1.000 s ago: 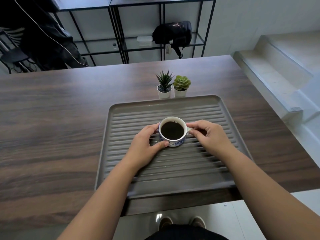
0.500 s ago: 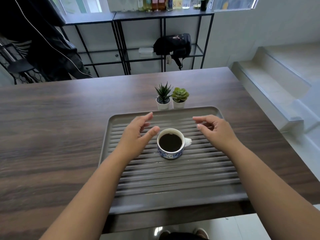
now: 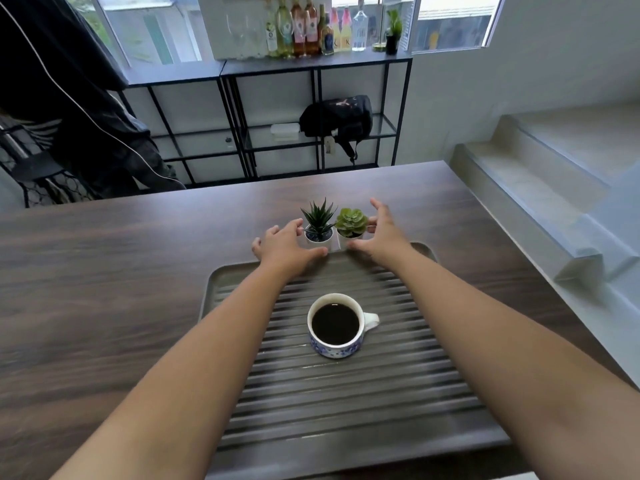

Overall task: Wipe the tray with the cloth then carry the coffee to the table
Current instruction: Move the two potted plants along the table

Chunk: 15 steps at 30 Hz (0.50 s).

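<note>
A blue-and-white cup of black coffee [image 3: 335,325] stands upright in the middle of the ribbed grey tray [image 3: 346,403] on the dark wooden table [image 3: 104,289]. Its handle points right. Both arms reach past the cup to the tray's far edge. My left hand [image 3: 285,245] is open beside the spiky plant pot [image 3: 318,226]. My right hand [image 3: 381,233] is open beside the round succulent pot [image 3: 351,227]. Neither hand holds anything. No cloth is in view.
Black metal shelves [image 3: 277,133] stand behind the table with a black bag [image 3: 337,121] on one and several bottles [image 3: 311,26] on top. Pale steps [image 3: 554,188] rise at the right. Dark clothing [image 3: 69,109] hangs at the left.
Both hands let go of the coffee cup, opened, and moved forward to either side of the two small plant pots. The view has tilted up and closer.
</note>
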### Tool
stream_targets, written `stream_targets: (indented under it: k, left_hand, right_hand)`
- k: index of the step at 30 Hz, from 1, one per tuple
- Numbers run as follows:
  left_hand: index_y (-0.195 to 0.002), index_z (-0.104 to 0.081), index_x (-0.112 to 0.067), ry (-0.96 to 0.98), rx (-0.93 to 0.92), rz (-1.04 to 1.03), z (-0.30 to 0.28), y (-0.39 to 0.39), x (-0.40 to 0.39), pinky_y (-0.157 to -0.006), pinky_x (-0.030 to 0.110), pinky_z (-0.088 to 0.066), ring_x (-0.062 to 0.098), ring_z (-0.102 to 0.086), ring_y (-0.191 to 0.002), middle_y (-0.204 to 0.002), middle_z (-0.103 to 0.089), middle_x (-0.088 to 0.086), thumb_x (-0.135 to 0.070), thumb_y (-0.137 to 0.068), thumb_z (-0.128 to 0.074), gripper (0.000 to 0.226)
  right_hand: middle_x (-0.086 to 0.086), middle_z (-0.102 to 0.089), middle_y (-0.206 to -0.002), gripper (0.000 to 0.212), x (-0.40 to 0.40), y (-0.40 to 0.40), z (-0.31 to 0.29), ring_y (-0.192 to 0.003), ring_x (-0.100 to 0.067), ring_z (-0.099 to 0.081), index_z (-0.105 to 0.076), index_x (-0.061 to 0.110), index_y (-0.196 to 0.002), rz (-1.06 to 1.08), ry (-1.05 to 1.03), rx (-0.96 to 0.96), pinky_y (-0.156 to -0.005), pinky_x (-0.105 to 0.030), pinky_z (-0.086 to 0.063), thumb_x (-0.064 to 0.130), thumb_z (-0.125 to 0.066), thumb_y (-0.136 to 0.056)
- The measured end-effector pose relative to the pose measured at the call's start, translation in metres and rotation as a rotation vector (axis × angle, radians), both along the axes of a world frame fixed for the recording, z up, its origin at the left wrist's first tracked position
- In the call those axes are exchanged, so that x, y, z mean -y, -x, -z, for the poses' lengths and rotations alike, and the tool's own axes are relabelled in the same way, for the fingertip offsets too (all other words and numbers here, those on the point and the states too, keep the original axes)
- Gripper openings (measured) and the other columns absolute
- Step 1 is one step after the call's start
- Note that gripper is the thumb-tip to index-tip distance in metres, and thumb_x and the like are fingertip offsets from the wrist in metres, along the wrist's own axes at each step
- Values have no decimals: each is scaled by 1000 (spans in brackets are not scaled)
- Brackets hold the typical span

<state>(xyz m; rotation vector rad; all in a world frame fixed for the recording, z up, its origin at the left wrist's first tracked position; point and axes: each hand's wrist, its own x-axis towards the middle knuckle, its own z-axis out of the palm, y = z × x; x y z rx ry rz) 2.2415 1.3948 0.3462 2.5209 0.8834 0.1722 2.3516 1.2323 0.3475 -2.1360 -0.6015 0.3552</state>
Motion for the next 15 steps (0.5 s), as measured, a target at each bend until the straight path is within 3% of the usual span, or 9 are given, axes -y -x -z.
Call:
stream_targets:
  k: [4,8,10,15]
  left_hand:
    - [-136,-46,-36,29,-32,39,-2,-12,-1,-112,47,-17,18,-40,-135,-135,-57,-9,-67,-68,-68,78]
    - [-123,-56,-39,56,26,33,-1,-17,-3,-104,38,-23,14,-48,-125,-125,-63,-14,-69,-63,-69,69]
    - [-118,-59,-40,71,71,33,-3,-19,-2,-97,34,-25,14,-51,-122,-122,-65,-15,-67,-61,-72,64]
    - [-115,-64,-34,166,200,72,-18,-37,4,-101,37,-43,16,-58,-117,-120,-67,-10,-52,-58,-82,63]
  right_hand:
    - [-10,-52,-135,100,-11,-10,8,-121,-28,-52,-25,24,-145,-27,11,-12,-104,-41,-42,27,-85,-65]
    - [-2,-67,-110,68,-16,-18,15,-103,-21,-64,-56,16,-121,-6,-81,-76,-95,-34,-49,19,-87,-60]
    - [1,-69,-103,62,-14,-22,16,-97,-18,-65,-60,19,-112,16,-98,-89,-94,-37,-50,22,-88,-57]
    - [4,-68,-99,59,0,-37,3,-95,-17,-64,-59,21,-109,8,-129,-66,-91,-32,-50,23,-88,-58]
